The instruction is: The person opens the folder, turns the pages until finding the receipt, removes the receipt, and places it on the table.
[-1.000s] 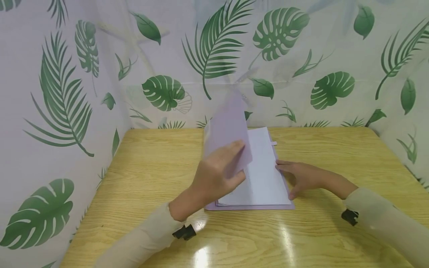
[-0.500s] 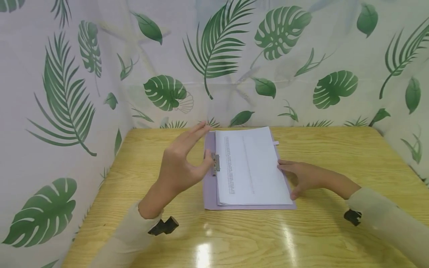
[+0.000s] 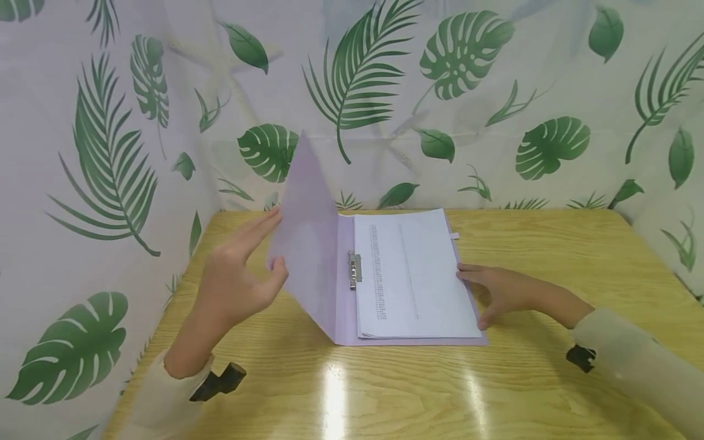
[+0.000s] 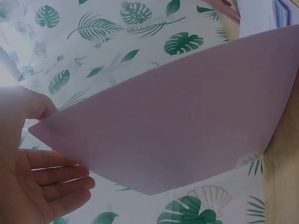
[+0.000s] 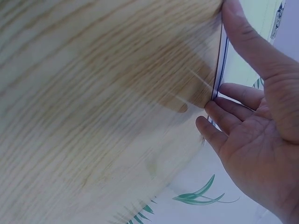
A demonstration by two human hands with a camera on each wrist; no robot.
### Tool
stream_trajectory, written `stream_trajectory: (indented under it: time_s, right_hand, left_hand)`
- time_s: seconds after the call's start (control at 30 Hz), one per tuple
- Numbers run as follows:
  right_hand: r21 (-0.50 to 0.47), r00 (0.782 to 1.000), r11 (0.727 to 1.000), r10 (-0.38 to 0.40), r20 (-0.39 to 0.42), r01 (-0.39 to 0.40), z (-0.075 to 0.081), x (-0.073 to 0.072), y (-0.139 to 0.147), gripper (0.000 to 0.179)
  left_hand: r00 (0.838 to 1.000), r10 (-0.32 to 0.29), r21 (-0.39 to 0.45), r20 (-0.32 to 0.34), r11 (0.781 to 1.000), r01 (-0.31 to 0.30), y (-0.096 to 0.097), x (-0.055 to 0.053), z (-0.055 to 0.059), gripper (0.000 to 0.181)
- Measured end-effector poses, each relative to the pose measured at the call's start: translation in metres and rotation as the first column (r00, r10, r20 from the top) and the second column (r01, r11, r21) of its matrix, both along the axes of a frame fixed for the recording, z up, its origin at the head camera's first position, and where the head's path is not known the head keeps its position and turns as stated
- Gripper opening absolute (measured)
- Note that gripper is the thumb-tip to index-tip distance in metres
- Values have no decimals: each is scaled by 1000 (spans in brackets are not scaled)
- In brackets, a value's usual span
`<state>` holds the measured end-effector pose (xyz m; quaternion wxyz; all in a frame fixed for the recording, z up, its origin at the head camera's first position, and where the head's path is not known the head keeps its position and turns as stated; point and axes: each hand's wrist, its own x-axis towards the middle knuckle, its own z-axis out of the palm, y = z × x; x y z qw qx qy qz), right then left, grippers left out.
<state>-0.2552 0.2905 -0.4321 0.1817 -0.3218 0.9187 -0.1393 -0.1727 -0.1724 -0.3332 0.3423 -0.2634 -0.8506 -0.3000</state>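
Observation:
A lilac clip folder [image 3: 345,311] lies on the wooden table with its cover [image 3: 308,244] tilted up on the left. White printed sheets [image 3: 426,275] rest inside, beside a metal clip [image 3: 352,270]. My left hand [image 3: 233,281] is at the cover's free edge, fingers extended and thumb apart. In the left wrist view, a corner of the cover [image 4: 182,112] sits between the thumb and the straight fingers [image 4: 65,189]. My right hand [image 3: 506,291] touches the folder's right edge, its thumb near the lower right corner; the right wrist view shows its fingertips [image 5: 217,112] along that edge.
A small white tab [image 3: 453,235] sticks out from the folder's right side. The wooden table [image 3: 407,391] reaches a back wall [image 3: 467,110] covered in leaf-patterned cloth, which continues along the left and right sides. Dark wrist straps [image 3: 220,382] sit at both sleeves.
The cover has swung from above the sheets over to the left, uncovering the printed page and clip. My left hand has moved left and down with it; my right hand stays at the right edge.

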Motion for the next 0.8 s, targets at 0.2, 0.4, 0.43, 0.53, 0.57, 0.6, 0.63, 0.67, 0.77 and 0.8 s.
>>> stream_trajectory:
  time_s: [0.2, 0.4, 0.43, 0.53, 0.57, 0.6, 0.63, 0.67, 0.77, 0.8]
  right_hand:
    - [-8, 1000, 1000, -11, 7, 11, 0, 0, 1, 116]
    - [1, 1000, 1000, -18, 9, 18, -4, -1, 2, 117]
    - [2, 1000, 1000, -20, 10, 20, -5, -1, 3, 117]
    - [3, 1000, 1000, -21, 10, 21, -5, -1, 3, 117]
    - [2, 1000, 1000, -22, 9, 22, -5, -1, 3, 117]
    - [1, 1000, 1000, -22, 9, 22, -5, -1, 3, 117]
    - [0, 1000, 1000, -22, 8, 22, -5, -1, 3, 116]
    - [-1, 1000, 1000, -21, 8, 21, -5, -1, 3, 116]
    - [-3, 1000, 1000, -20, 10, 20, -4, 0, 2, 115]
    - [-3, 1000, 1000, -19, 10, 19, -4, 0, 2, 115]
  left_hand:
    - [991, 86, -63, 100, 995, -80, -28, 10, 4, 52]
    - [938, 224, -223, 266, 960, -166, -56, 17, 10, 53]
    - [921, 244, -254, 303, 953, -169, -61, 17, 11, 54]
    - [861, 307, -350, 405, 922, -164, -75, 14, 8, 57]
    - [841, 322, -377, 435, 913, -155, -80, 12, 5, 59]
    - [823, 335, -400, 458, 905, -146, -84, 9, 1, 60]
    - [803, 346, -419, 484, 898, -135, -89, 7, -5, 61]
    - [784, 357, -437, 509, 891, -122, -93, 3, -10, 63]
    - [729, 372, -461, 575, 883, -87, -103, -6, -29, 66]
    - [718, 372, -463, 588, 883, -78, -106, -8, -36, 67]
